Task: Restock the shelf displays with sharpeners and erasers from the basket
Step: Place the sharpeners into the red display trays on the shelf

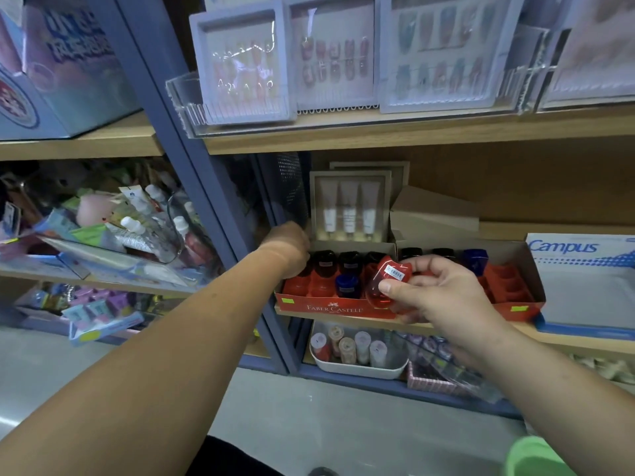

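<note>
on a shop shelf [563,339], the right hand [436,293] pinches a red sharpener [390,280] in front of the display box [330,308]. the left hand [287,247] reaches its back-left corner, fingers hidden, so their state is unclear. restocking is underway; next it likely needs an empty slot.

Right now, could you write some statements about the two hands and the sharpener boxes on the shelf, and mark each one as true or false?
1. The right hand holds a red sharpener with a barcode label. True.
2. The left hand rests on the Campus box. False: it is at the left end of the Faber-Castell box; the Campus box lies far to the right.
3. The right display box is full. False: several red slots at its right end are empty.
4. A blue sharpener stands in the front row of the Faber-Castell box. True.
</note>
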The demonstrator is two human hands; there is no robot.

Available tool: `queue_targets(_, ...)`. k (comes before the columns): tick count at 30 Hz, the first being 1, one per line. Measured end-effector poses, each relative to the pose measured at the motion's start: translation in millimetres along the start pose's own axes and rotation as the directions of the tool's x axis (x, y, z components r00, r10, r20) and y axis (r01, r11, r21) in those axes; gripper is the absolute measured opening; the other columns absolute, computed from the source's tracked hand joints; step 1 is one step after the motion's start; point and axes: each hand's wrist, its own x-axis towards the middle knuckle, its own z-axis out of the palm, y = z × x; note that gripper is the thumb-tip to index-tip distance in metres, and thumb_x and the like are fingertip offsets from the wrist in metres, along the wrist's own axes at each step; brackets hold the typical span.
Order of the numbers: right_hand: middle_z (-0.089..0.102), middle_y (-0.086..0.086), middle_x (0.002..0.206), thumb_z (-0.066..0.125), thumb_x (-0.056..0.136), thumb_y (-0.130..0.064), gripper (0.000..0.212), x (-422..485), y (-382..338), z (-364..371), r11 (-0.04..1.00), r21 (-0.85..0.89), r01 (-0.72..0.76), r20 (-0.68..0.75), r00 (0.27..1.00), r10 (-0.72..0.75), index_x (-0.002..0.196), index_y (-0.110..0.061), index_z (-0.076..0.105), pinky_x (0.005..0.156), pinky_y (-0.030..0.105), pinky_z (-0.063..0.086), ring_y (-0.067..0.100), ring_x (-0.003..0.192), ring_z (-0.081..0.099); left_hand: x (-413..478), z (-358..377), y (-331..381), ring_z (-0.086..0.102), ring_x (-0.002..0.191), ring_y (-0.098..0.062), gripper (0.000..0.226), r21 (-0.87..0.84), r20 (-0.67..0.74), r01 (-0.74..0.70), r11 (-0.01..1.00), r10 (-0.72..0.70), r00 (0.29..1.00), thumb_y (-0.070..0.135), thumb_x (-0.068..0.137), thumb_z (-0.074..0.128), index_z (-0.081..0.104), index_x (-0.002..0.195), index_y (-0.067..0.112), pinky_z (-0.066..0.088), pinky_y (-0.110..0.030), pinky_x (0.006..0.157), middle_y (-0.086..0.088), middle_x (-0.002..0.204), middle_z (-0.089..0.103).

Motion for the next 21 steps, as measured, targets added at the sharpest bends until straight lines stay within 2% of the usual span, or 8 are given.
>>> queue_targets(4,0.079,0.005,0.084,0.089,0.076,-0.016,0.038,-2,-2,-1,1.000,-0.001,0.004,0.003,1.000,-0.004,0.106,-0.016,0.066,0.070,0.042,0.061,0.026,0.079,0.077,-3,1,0,0.056,0.085,-0.021,0.021,0.038,-0.018,0.013,0.999,-0.013,1.000,0.022,0.099,0.063,0.073,0.114,0.011,0.043,-0.031,0.066,-0.006,0.107,0.068)
queue_targets(8,0.078,0.005,0.083,0.089,0.076,-0.017,0.039,-1,-2,0,1.000,0.010,0.008,0.009,1.000,-0.008,0.107,-0.016,0.066,0.068,0.040,0.061,0.025,0.078,0.077,-15,-8,2,0.065,0.103,-0.026,0.035,-0.025,0.001,-0.018,1.000,0.018,1.000,0.040,0.100,0.062,0.069,0.123,0.015,0.052,-0.033,0.076,-0.008,0.113,0.069)
queue_targets(14,0.079,0.004,0.087,0.089,0.076,-0.020,0.041,2,-1,1,1.000,-0.010,-0.004,0.003,1.000,0.004,0.109,-0.018,0.065,0.070,0.040,0.062,0.024,0.081,0.077,-26,-8,-1,0.063,0.102,-0.026,0.041,0.042,-0.010,-0.051,0.998,0.051,0.999,0.047,0.101,0.057,0.068,0.123,0.015,0.046,-0.029,0.072,-0.007,0.113,0.066)
queue_targets(16,0.078,0.003,0.086,0.089,0.077,-0.023,0.041,3,-2,0,1.000,-0.020,0.007,-0.001,1.000,-0.007,0.110,-0.020,0.065,0.069,0.040,0.062,0.024,0.082,0.077,-31,-10,0,0.063,0.102,-0.023,0.032,-0.077,-0.140,-0.101,0.992,0.090,0.986,0.042,0.099,0.062,0.071,0.118,0.019,0.048,-0.027,0.075,-0.002,0.114,0.066)
queue_targets(17,0.078,0.003,0.085,0.088,0.078,-0.023,0.041,4,-2,0,1.000,-0.024,0.015,0.000,1.000,-0.015,0.111,-0.021,0.064,0.068,0.040,0.062,0.024,0.082,0.077,-35,-13,2,0.065,0.101,-0.020,0.025,-0.215,-0.203,-0.150,0.965,0.107,0.973,0.039,0.097,0.066,0.074,0.112,0.020,0.050,-0.025,0.076,0.002,0.110,0.068)
queue_targets(18,0.078,0.004,0.084,0.087,0.079,-0.023,0.041,5,-2,-1,0.999,-0.025,0.023,0.010,1.000,-0.023,0.112,-0.021,0.064,0.067,0.040,0.062,0.025,0.080,0.077,-40,-15,7,0.068,0.097,-0.015,0.019,-0.406,-0.228,-0.208,0.890,0.121,0.966,0.036,0.096,0.068,0.076,0.106,0.022,0.053,-0.021,0.075,0.006,0.105,0.070)
queue_targets(20,0.077,0.008,0.086,0.084,0.083,-0.021,0.038,5,-3,1,0.999,-0.015,0.032,0.050,0.998,-0.032,0.116,-0.020,0.064,0.064,0.042,0.062,0.029,0.077,0.077,-53,-22,21,0.072,0.087,-0.006,0.012,-0.726,-0.103,-0.233,0.647,0.234,0.967,0.033,0.096,0.070,0.076,0.104,0.026,0.057,-0.018,0.069,0.008,0.098,0.075)
queue_targets(21,0.077,0.010,0.087,0.082,0.085,-0.020,0.037,5,-4,1,0.999,-0.011,0.033,0.072,0.997,-0.032,0.117,-0.020,0.064,0.064,0.042,0.062,0.030,0.076,0.077,-61,-24,29,0.074,0.086,-0.007,0.016,-0.782,-0.015,-0.212,0.586,0.322,0.947,0.033,0.097,0.069,0.075,0.110,0.027,0.059,-0.021,0.070,0.006,0.099,0.076)
